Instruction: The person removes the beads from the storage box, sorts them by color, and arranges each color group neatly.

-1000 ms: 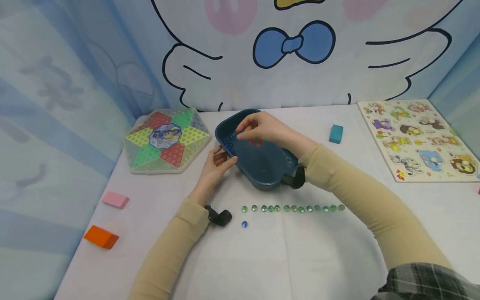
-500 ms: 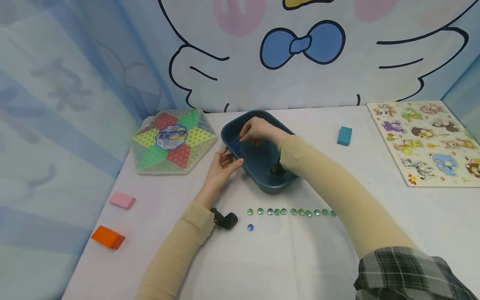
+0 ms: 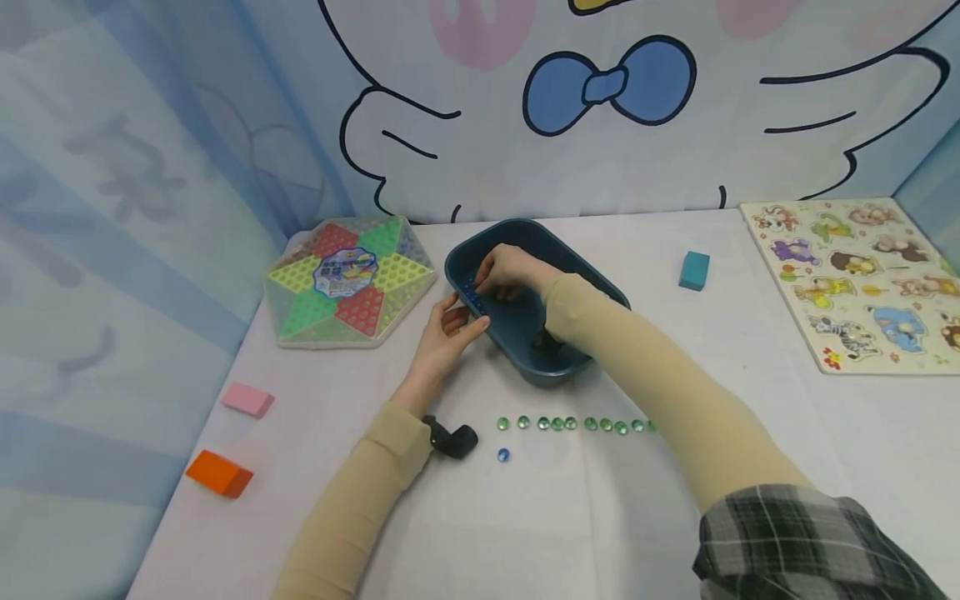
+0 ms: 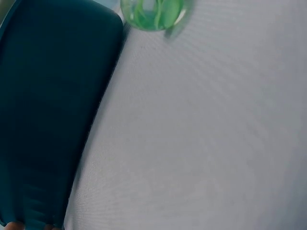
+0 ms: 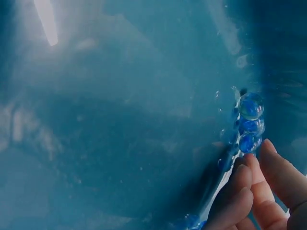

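A dark teal plastic basin (image 3: 517,340) stands slanted on the white table. My left hand (image 3: 441,335) holds its near left side, thumb on the rim and fingers along the outer wall. Inside the basin, my right hand (image 3: 512,271) reaches down to the blue marbles (image 5: 252,106) gathered along one side. In the right wrist view its thumb and fingertips are slightly apart, just by the lowest marble of a short stack. In front of the basin runs a row of green marbles (image 3: 557,424), partly hidden by the right sleeve. A single blue marble (image 3: 503,455) lies below the row's left end.
To the left of the basin lies a hexagonal game box (image 3: 348,279). Pink (image 3: 248,400) and orange (image 3: 219,473) blocks sit at the table's left. A teal block (image 3: 694,271) and an animal puzzle board (image 3: 855,287) are on the right.
My right hand has gone down into the basin, towards the blue marbles, and its forearm has swung left over the row's right end. The left hand keeps its hold on the basin.
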A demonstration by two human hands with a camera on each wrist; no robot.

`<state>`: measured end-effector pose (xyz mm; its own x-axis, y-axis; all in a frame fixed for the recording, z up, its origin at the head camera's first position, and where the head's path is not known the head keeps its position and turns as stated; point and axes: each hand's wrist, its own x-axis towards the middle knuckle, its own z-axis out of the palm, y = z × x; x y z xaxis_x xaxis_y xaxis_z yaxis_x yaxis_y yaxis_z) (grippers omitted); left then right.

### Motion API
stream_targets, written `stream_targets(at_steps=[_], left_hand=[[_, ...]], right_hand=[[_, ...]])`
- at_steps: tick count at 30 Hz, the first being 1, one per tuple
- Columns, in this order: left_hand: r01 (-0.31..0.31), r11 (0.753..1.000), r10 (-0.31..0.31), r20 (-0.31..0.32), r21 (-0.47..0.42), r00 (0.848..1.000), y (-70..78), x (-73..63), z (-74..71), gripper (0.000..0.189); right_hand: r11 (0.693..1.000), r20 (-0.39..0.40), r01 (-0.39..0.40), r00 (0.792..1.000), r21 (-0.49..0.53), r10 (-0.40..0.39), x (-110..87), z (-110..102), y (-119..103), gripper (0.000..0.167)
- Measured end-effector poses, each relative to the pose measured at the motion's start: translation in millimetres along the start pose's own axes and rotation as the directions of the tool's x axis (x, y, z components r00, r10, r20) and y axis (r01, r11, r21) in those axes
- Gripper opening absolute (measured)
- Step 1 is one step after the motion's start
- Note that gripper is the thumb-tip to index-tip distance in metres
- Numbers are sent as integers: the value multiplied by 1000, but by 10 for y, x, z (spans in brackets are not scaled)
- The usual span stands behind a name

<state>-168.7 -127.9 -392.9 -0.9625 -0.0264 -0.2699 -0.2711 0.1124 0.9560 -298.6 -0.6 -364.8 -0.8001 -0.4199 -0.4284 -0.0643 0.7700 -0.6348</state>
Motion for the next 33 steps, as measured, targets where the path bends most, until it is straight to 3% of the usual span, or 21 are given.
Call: stream_targets(at_steps=[4,13,21,33], left_hand=[[-9,1000,9,9,10,1000,124,-118,8,73],[-9,1000,9,2,12,1000,141,-131,20,72],[-7,1000,7,-3,-1,1000,-75,71,-5,75],[0,1000,1,-40,29,999,-126,89,16,77]], right_hand=[[999,9,-30,999,12,30,32,8,-5,20],[999,21,-28,999,23,28,23,55,-23,17],[999,8,-37,999,33,36,21,24,-9,16],[996,-32,16,999,83,-13,-240,-359,-100,24]])
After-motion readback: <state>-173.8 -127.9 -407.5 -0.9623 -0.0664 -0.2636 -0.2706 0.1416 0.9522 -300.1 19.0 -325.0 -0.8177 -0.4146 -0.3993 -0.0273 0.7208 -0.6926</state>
